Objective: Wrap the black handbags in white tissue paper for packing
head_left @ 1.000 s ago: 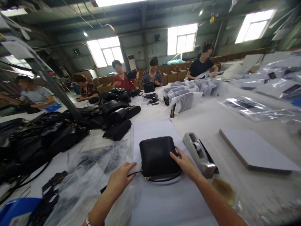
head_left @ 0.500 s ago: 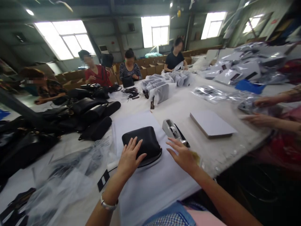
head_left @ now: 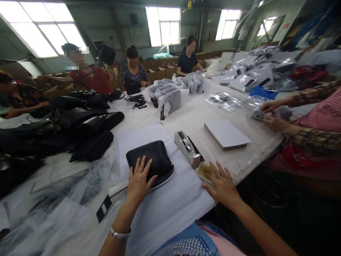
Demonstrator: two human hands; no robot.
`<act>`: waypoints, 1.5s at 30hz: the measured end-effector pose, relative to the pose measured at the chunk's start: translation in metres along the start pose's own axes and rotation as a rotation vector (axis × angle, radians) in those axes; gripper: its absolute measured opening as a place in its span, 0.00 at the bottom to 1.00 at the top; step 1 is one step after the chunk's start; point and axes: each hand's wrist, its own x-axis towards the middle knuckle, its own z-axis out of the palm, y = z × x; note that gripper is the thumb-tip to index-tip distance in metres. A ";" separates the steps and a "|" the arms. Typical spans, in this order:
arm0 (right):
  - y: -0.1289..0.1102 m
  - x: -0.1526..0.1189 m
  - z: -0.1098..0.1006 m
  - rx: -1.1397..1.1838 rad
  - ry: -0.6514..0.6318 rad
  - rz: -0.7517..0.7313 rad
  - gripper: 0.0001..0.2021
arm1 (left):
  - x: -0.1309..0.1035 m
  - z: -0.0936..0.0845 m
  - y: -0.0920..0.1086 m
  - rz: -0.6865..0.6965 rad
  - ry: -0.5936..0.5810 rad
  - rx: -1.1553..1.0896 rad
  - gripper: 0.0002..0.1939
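A black bag [head_left: 157, 154] lies on white paper sheets [head_left: 170, 209] in front of me. My left hand [head_left: 140, 179] rests on its near left part, fingers spread. A black tag [head_left: 103, 209] on a cord lies left of that wrist. My right hand [head_left: 221, 183] is open, its fingertips over a small dish with a yellowish sponge [head_left: 205, 171]. Just beyond the dish stands a grey tape dispenser [head_left: 187, 147].
Black bags [head_left: 90, 124] are heaped at left, near clear plastic wrap [head_left: 77, 192]. White boards [head_left: 226, 133] are stacked at right. Wrapped bags [head_left: 173, 96] stand mid-table. A co-worker's hands [head_left: 277, 115] handle plastic at right; other people sit across the table.
My right hand has moved from beside the tape dispenser to the sponge dish. My left hand stays on the bag. The view has shifted, moving the scene leftward.
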 end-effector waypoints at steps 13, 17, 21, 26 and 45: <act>-0.056 0.160 -0.085 0.604 0.300 -0.318 0.08 | -0.003 0.006 0.000 -0.026 0.048 -0.038 0.37; -0.101 0.279 -0.059 0.499 -0.025 -0.417 0.13 | -0.004 0.011 -0.002 -0.021 0.094 0.006 0.41; -0.136 0.380 0.004 0.279 -0.204 -0.391 0.16 | -0.005 0.019 -0.004 0.003 0.140 0.058 0.45; -0.156 0.427 0.077 0.136 -0.237 -0.188 0.28 | -0.002 0.044 -0.014 0.036 0.291 0.129 0.43; -0.161 0.415 0.069 0.293 0.195 -0.310 0.06 | 0.004 0.024 -0.035 0.153 0.256 -0.029 0.38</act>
